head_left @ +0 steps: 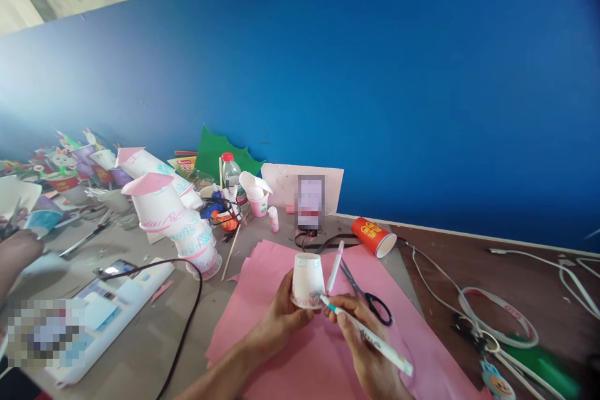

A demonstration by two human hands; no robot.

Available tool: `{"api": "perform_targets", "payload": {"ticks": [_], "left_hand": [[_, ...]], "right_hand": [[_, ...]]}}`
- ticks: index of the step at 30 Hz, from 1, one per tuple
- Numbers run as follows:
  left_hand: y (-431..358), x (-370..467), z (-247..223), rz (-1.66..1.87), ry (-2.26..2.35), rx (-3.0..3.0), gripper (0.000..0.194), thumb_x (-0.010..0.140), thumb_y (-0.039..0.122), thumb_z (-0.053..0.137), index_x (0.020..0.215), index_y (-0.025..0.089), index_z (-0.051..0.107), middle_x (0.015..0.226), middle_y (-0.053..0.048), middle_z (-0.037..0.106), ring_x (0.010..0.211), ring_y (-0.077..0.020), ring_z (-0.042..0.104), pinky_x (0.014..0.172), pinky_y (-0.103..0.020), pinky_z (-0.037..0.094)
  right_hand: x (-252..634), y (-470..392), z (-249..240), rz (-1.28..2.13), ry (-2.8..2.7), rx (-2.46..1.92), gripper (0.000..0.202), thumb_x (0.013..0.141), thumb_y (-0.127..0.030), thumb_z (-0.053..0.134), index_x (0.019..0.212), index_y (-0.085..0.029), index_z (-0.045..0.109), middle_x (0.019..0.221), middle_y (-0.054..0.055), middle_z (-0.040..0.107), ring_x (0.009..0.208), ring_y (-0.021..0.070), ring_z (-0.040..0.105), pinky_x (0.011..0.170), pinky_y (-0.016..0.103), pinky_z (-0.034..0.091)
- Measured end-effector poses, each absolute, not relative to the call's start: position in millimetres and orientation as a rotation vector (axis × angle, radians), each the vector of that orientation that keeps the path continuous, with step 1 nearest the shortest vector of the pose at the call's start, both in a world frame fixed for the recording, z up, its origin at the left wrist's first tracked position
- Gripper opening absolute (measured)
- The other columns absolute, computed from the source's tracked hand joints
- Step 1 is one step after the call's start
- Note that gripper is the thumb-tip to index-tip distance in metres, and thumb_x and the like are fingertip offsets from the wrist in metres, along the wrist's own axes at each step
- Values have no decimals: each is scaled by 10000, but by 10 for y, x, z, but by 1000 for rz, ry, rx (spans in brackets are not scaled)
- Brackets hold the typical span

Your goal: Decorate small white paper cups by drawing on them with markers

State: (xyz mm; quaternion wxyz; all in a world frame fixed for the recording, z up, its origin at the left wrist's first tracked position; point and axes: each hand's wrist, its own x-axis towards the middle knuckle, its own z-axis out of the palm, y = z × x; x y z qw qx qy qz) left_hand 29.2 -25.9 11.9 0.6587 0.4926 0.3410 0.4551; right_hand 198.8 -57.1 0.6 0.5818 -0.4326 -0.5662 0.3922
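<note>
An upside-down white paper cup point(307, 275) with pink and teal drawings near its rim is held by my left hand point(284, 315), fingers wrapped round its lower left side. My right hand point(359, 331) grips a white marker point(382, 345) with a teal tip, which touches the cup at the pink pattern. Pink paper sheets point(281, 362) lie beneath both hands. Just behind my right hand are a pink-and-white marker point(335, 267) and scissors point(377, 309) with black handles.
A red paper cup point(374, 237) lies behind the pink sheets. Decorated cup towers point(159, 206), a bottle point(230, 175) and a black cable point(190, 319) are to the left. White cables point(435, 297) cross the right side. Another person's hand point(19, 256) is at the far left.
</note>
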Motion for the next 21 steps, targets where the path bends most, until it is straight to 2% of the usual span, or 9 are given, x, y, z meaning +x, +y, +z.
{"api": "perform_targets", "payload": {"ticks": [8, 16, 21], "left_hand": [[-245, 297, 106, 1037, 757, 1118, 680, 702, 484, 783, 1254, 179, 528, 987, -64, 593, 902, -215, 526, 815, -344, 416], [-244, 285, 50, 1048, 759, 1130, 709, 711, 462, 783, 1301, 186, 502, 1042, -80, 593, 956, -236, 529, 852, -364, 419], [-243, 298, 99, 1041, 742, 1114, 722, 695, 473, 791, 1291, 187, 502, 1005, -67, 600, 916, -223, 540, 825, -355, 425]], "right_hand": [[2006, -563, -77, 971, -1339, -987, 168, 942, -363, 571, 998, -260, 692, 838, 37, 732, 709, 170, 702, 631, 212, 576], [1990, -566, -29, 897, -1388, -982, 161, 948, -339, 559, 996, -261, 691, 847, 39, 728, 707, 170, 699, 620, 212, 572], [1972, -556, -27, 856, -1392, -985, 157, 940, -342, 571, 987, -263, 698, 836, 34, 731, 705, 166, 701, 632, 205, 574]]}}
